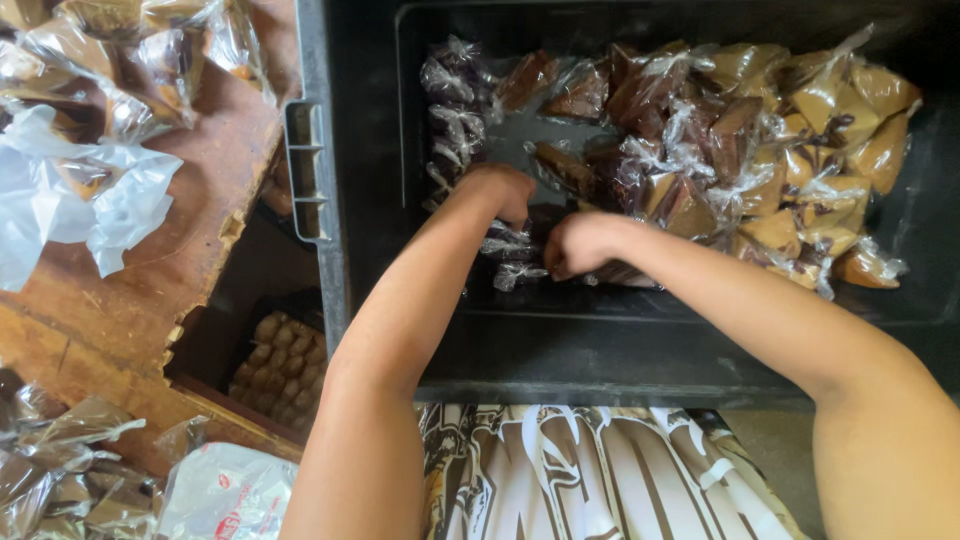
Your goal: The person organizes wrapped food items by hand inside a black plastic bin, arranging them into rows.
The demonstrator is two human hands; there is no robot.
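A black plastic crate [640, 350] lies in front of me, filled with several clear-wrapped packets. Dark brown packets [455, 100] sit at its left and middle, tan ones [850, 120] at its right. My left hand [500, 190] reaches into the crate with fingers curled down among the dark packets [515, 245]. My right hand [580, 243] is right beside it, fingers closed over a small wrapped packet [520, 275] near the crate's front. What each hand actually grips is hidden under the fingers.
A worn wooden table [200, 200] stands left of the crate with wrapped packets [130, 50] and crumpled clear plastic [80, 195]. More packets [60, 470] lie at the lower left. Below the table edge, a tray of round brown pieces [280, 365] shows.
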